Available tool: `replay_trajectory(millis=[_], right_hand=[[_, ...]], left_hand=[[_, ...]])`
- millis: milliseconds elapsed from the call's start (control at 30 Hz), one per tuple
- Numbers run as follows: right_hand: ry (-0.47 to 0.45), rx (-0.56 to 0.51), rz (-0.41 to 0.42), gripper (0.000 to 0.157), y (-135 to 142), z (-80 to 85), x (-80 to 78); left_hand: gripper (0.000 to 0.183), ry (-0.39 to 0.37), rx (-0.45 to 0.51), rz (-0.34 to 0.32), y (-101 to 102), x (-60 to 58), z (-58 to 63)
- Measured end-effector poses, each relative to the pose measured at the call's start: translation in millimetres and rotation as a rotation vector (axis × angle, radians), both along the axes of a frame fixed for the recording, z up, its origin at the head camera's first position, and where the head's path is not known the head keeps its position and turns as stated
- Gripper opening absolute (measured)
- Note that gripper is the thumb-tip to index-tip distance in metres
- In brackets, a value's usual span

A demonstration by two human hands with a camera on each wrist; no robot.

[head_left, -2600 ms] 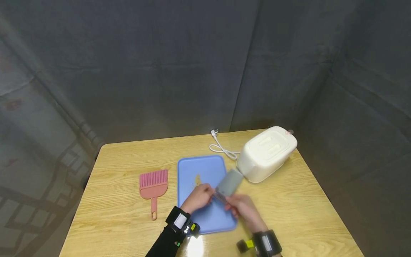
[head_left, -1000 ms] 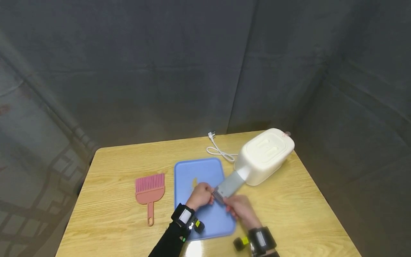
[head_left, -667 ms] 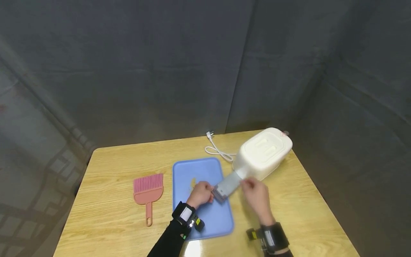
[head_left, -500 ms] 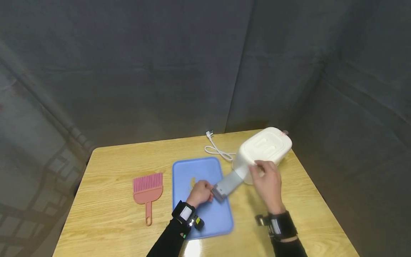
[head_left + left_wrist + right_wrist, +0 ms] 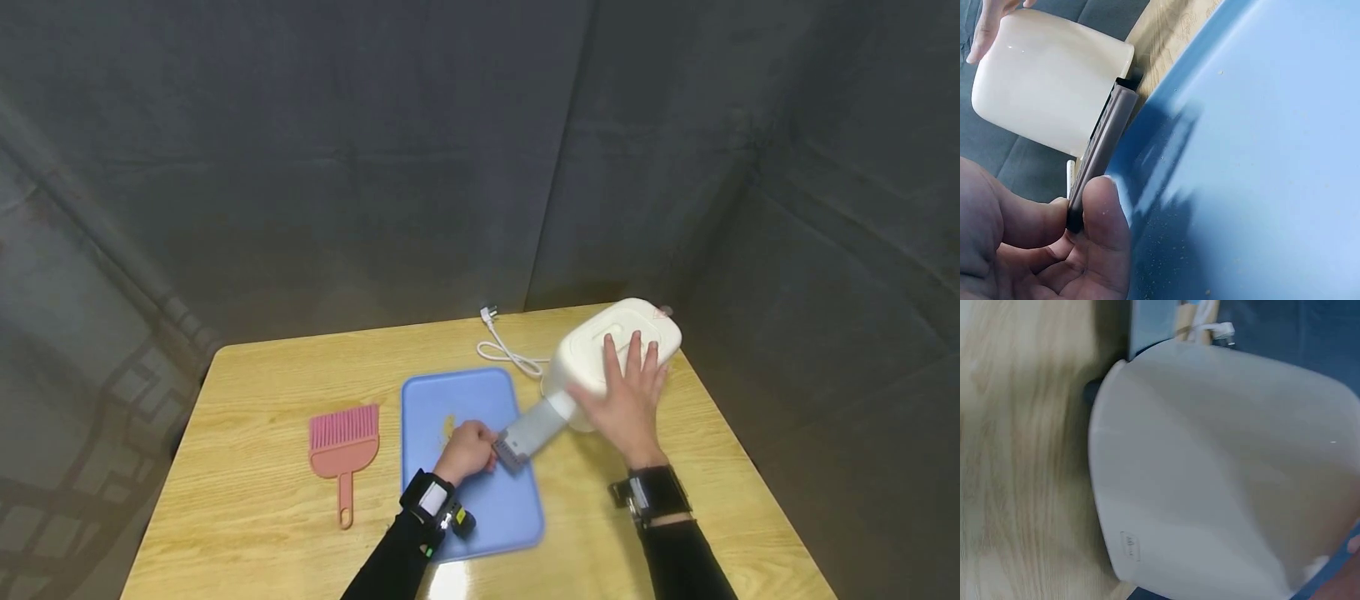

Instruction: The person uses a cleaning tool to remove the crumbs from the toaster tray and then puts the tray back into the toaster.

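Observation:
My left hand (image 5: 468, 450) pinches the near end of a flat grey crumb tray (image 5: 533, 430) between thumb and fingers. The left wrist view shows this grip on the crumb tray's dark end edge (image 5: 1107, 131). The crumb tray's far end meets the lower side of a white toaster (image 5: 577, 354), where that end is hidden. Fingers spread, my right hand (image 5: 628, 408) lies over the toaster's top. In the right wrist view the toaster's pale side (image 5: 1210, 469) fills most of the picture.
Below my left hand lies a blue tray (image 5: 498, 521) with brown crumbs (image 5: 449, 427) on it. A pink dustpan-and-brush set (image 5: 346, 454) is at its left. The toaster's white cord ends in a plug (image 5: 488, 313) near the table's back edge.
Both hands held the crumb tray at first, and its far end has gone up against the toaster. My right hand has let go and moved onto the toaster's top; my left hand keeps its pinch.

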State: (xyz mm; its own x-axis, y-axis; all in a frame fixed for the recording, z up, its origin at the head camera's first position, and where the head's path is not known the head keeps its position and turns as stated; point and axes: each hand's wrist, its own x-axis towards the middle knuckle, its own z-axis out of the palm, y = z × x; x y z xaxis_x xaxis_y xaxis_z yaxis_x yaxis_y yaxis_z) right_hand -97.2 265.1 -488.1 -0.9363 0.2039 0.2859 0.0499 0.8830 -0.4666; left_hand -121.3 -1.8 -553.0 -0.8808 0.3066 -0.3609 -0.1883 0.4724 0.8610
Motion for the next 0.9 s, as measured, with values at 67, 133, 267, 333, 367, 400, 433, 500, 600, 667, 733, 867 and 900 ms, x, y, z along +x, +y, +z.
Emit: replay_trajectory(millis=[67, 133, 267, 333, 367, 400, 433, 500, 600, 667, 733, 867, 900], right_hand=[[-0.017, 0.026, 0.019, 0.103, 1.3, -2.0, -2.5], [-0.017, 0.058, 0.035, 0.104, 3.1, -2.8, -5.9], [-0.003, 0.119, 0.072, 0.103, 6.0, -1.8, -14.6], [-0.002, 0.137, 0.086, 0.102, 6.8, -1.7, -18.3], [-0.006, 0.143, 0.090, 0.102, 7.1, -1.8, -19.8], [-0.008, 0.144, 0.092, 0.101, 7.5, -2.1, -21.1], [-0.010, 0.146, 0.094, 0.100, 7.5, -2.3, -21.6], [-0.014, 0.158, 0.090, 0.096, 7.6, -3.3, -22.9], [-0.014, 0.179, 0.083, 0.089, 7.5, -4.8, -24.2], [-0.016, 0.198, 0.074, 0.086, 7.1, -5.7, -24.7], [-0.015, 0.204, 0.068, 0.085, 6.5, -6.0, -24.6], [-0.013, 0.205, 0.065, 0.083, 4.7, -5.3, -24.3], [-0.016, 0.204, 0.065, 0.083, 4.1, -4.9, -24.3]], left_hand=[[0.011, 0.001, -0.001, 0.004, 0.1, -0.2, -0.7], [0.011, 0.002, -0.004, 0.008, 0.3, -0.5, -1.2], [0.012, 0.011, -0.008, 0.007, 0.5, -1.3, -0.1], [0.013, 0.012, -0.014, 0.006, 0.7, -1.6, 1.1], [0.014, 0.012, -0.019, 0.005, 0.9, -1.7, 1.5], [0.014, 0.007, -0.026, 0.005, 1.2, -1.9, 1.8], [0.015, 0.006, -0.030, 0.004, 1.4, -1.7, 1.7], [0.015, 0.003, -0.040, 0.004, 2.0, -1.7, 1.6], [0.014, 0.009, -0.043, 0.006, 2.6, -2.2, 0.9], [0.013, 0.013, -0.043, 0.007, 2.8, -2.7, 0.2], [0.013, 0.015, -0.042, 0.006, 2.7, -3.2, -0.6], [0.013, 0.009, -0.041, 0.012, 2.6, -4.5, -2.2], [0.013, 0.007, -0.038, 0.015, 2.7, -4.7, -2.6]])
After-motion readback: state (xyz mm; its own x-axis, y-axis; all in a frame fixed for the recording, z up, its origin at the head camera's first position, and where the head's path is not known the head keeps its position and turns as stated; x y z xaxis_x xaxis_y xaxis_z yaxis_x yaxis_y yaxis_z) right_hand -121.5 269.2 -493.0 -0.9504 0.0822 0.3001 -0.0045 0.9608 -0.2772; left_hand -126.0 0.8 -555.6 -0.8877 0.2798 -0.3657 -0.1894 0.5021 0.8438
